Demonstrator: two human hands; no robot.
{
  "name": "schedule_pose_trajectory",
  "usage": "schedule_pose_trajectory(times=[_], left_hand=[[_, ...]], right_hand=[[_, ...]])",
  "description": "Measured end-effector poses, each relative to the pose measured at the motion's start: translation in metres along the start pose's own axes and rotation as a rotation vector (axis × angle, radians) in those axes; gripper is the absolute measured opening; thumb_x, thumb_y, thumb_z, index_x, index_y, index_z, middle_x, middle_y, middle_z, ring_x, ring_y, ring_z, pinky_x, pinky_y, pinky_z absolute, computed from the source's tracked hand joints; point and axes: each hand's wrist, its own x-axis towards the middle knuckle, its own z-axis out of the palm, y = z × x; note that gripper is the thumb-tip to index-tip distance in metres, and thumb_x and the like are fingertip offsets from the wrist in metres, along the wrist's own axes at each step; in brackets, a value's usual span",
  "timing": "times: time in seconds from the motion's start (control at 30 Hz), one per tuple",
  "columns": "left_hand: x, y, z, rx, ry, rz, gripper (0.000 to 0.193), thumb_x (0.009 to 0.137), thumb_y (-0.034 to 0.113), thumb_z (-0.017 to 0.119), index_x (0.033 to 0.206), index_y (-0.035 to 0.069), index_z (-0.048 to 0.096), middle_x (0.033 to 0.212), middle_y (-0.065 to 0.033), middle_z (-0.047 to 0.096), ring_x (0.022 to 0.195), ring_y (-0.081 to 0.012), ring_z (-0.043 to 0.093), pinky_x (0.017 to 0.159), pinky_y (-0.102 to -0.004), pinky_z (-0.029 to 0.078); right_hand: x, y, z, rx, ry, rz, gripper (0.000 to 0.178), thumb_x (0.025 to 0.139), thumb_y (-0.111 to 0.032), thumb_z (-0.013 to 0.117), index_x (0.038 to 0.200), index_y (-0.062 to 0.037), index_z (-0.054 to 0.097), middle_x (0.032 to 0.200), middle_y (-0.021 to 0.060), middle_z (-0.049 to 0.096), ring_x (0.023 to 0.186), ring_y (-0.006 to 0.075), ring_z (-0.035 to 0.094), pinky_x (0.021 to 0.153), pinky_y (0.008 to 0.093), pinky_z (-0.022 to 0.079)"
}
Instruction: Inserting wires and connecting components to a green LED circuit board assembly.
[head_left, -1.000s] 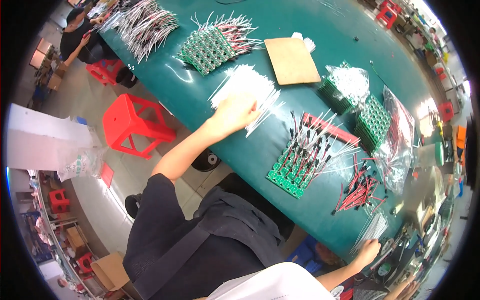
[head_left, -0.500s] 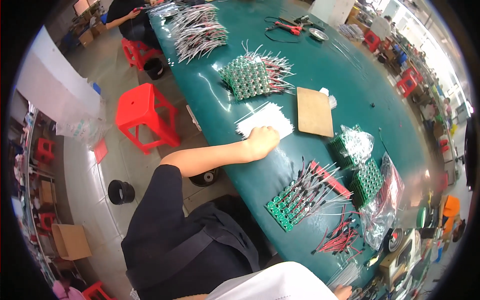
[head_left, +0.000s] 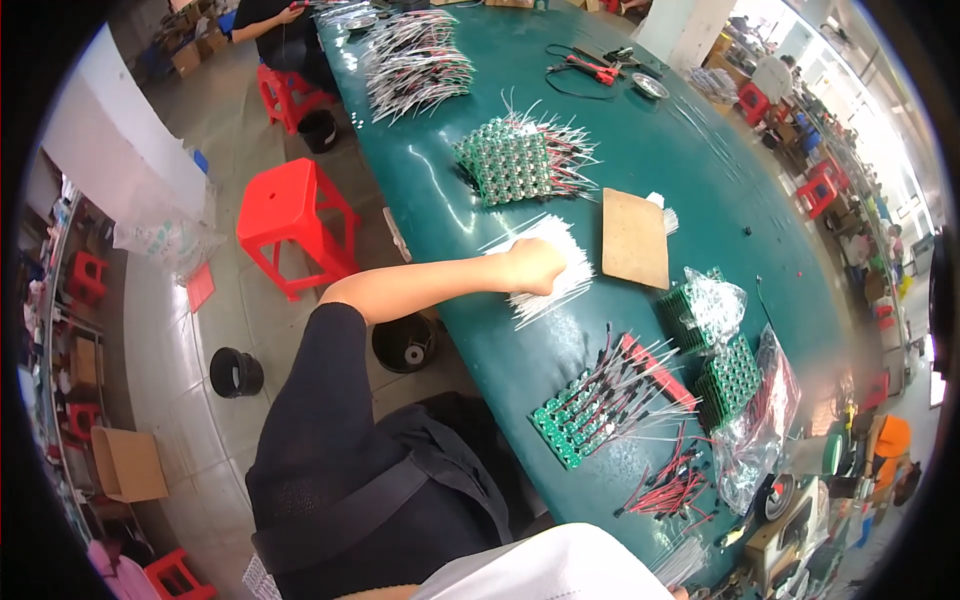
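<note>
My left hand [head_left: 538, 267] reaches across the green table onto a loose pile of thin white strips [head_left: 568, 240]. Its fingers are curled down into the pile and look closed on some strips; the fingertips are hidden. Strips stick out on both sides of the hand. Only a sliver of my right hand [head_left: 681, 593] shows at the bottom edge, beside a bundle of clear whitish strips [head_left: 682, 562]; its fingers are out of sight. Nearer me lies a green circuit board panel [head_left: 572, 420] with red, black and white wires standing from it.
A brown cardboard piece [head_left: 635, 238] lies right of the strips. Beyond are a wired board stack [head_left: 505, 160] and a wire heap [head_left: 418, 65]. Bagged green boards [head_left: 728, 375], a red bar [head_left: 655, 368] and red wires [head_left: 672, 490] lie right. A red stool [head_left: 290, 215] stands left.
My left hand has shifted slightly, and the strips under it now fan out toward me. My right hand has slipped mostly out of view. The whole view has tilted a little.
</note>
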Motion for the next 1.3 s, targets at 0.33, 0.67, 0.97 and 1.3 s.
schedule_pose_trajectory(times=[0.33, 0.67, 0.97, 1.3], left_hand=[[0.010, -0.014, -0.031, -0.575, -0.455, -0.132, 0.023, 0.074, 0.020, 0.070, 0.082, -0.002, 0.074, 0.076, -0.0105, 0.073, 0.068, -0.0143, 0.070, 0.062, -0.0286, 0.057], [-0.051, -0.001, -0.022, -1.273, -0.291, -0.361, 0.028, 0.087, 0.011, 0.070, 0.111, -0.003, 0.066, 0.091, -0.0093, 0.072, 0.081, -0.0120, 0.068, 0.069, -0.0213, 0.052], [-0.103, 0.079, 0.030, -0.680, 0.508, 0.256, 0.012, 0.080, -0.001, 0.074, 0.090, 0.001, 0.070, 0.087, -0.0111, 0.072, 0.076, -0.0210, 0.071, 0.066, -0.0283, 0.056], [-0.109, 0.076, 0.055, -0.781, 0.366, 0.050, 0.011, 0.083, -0.002, 0.072, 0.093, -0.001, 0.068, 0.089, -0.0094, 0.072, 0.079, -0.0164, 0.071, 0.069, -0.0268, 0.057]], right_hand=[[-0.010, 0.020, 0.012, 0.637, 0.050, 0.059, 0.027, 0.096, -0.027, 0.058, 0.118, -0.0111, 0.059, 0.112, 0.0138, 0.061, 0.097, 0.0284, 0.061, 0.075, 0.0421, 0.053], [-0.091, -0.117, -0.027, 1.551, 0.226, 0.054, 0.015, 0.100, -0.014, 0.056, 0.106, -0.0005, 0.057, 0.091, 0.0079, 0.062, 0.068, 0.0117, 0.059, 0.060, 0.0226, 0.049], [-0.129, -0.250, 0.000, 1.145, 0.508, -0.146, 0.009, 0.093, 0.002, 0.061, 0.096, 0.0071, 0.068, 0.092, 0.0127, 0.068, 0.082, 0.0192, 0.065, 0.075, 0.0307, 0.055], [-0.130, -0.267, 0.007, 0.975, 0.540, -0.164, 0.011, 0.091, 0.002, 0.063, 0.100, 0.0065, 0.068, 0.092, 0.0138, 0.070, 0.082, 0.0221, 0.068, 0.075, 0.0320, 0.055]])
